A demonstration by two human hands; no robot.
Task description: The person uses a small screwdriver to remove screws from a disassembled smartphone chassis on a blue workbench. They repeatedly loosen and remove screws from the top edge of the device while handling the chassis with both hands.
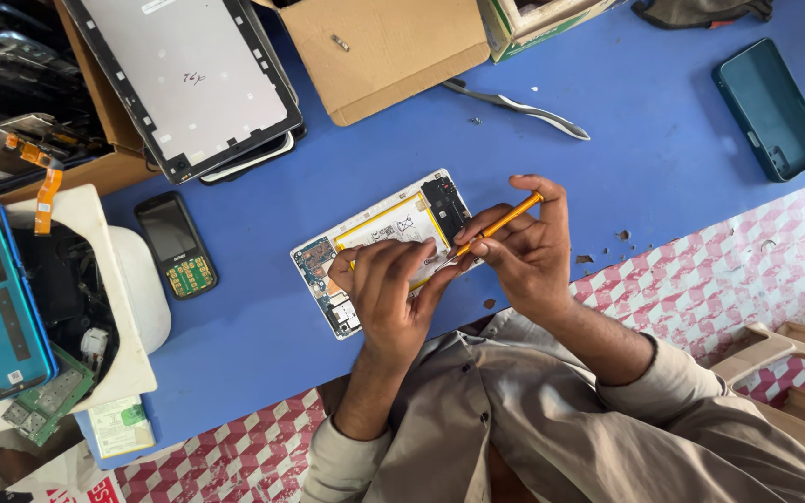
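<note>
The opened tablet [379,247] lies flat on the table [663,140], directly under the left hand [388,289]. The right hand [524,247] sits just right of the left hand, holding a screwdriver [496,226] whose tip meets the tablet's edge. A keypad phone [176,244] lies well left of the left hand. Beyond both hands sit a cardboard box [388,47] and tweezers [514,107]. A phone case [770,107] lies far right of the right hand.

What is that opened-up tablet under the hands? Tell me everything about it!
The opened tablet lies flat and slanted on the blue table, its back cover off. Inside show a pale battery edged in yellow, small blue circuit boards and a black part. The left hand presses on it, and the right hand holds an orange screwdriver to its edge.
</note>
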